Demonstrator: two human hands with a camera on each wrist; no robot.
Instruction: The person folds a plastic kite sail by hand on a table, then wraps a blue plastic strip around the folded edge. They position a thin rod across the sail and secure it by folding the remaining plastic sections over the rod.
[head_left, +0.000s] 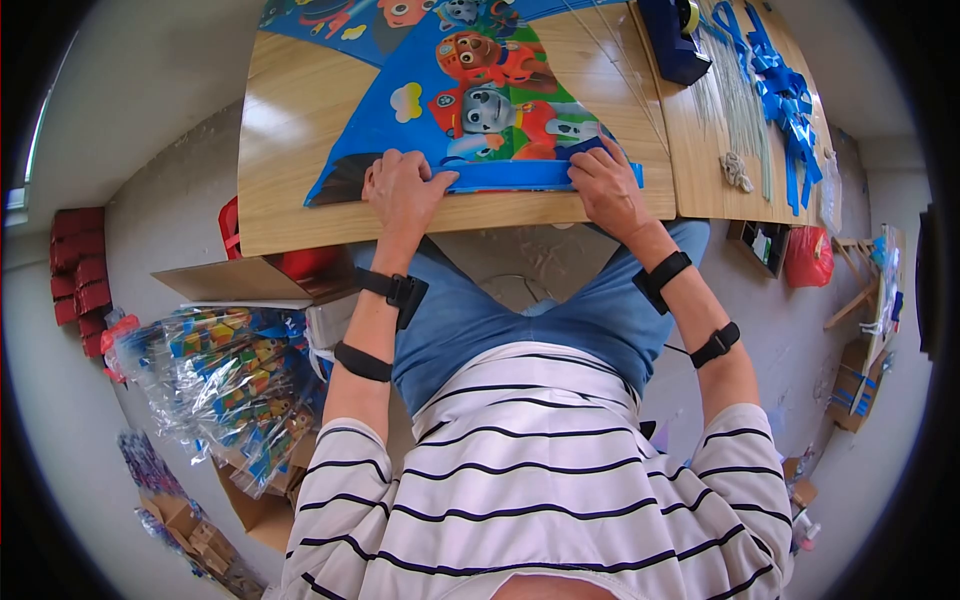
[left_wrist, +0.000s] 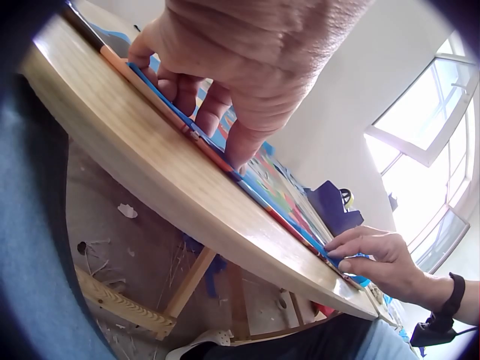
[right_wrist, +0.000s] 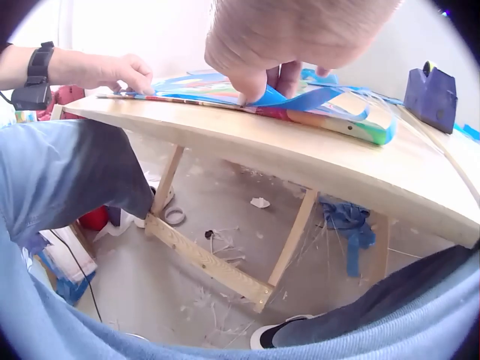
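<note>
Two hands | kite hem lies left-right | left hand presses; right hand pinches it

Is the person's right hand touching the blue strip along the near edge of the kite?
Touching. The right wrist view shows it: the right hand pinches the blue strip at the kite's edge, with no gap at the fingertips.

Quick tally from us: two hands, left hand and right hand. We make it two cartoon kites, the kite under the fingers and a second kite behind it. Two wooden tables, left table and right table, pushed together. One blue tape dispenser. Four black arm straps, two per arm. One red bag.
</note>
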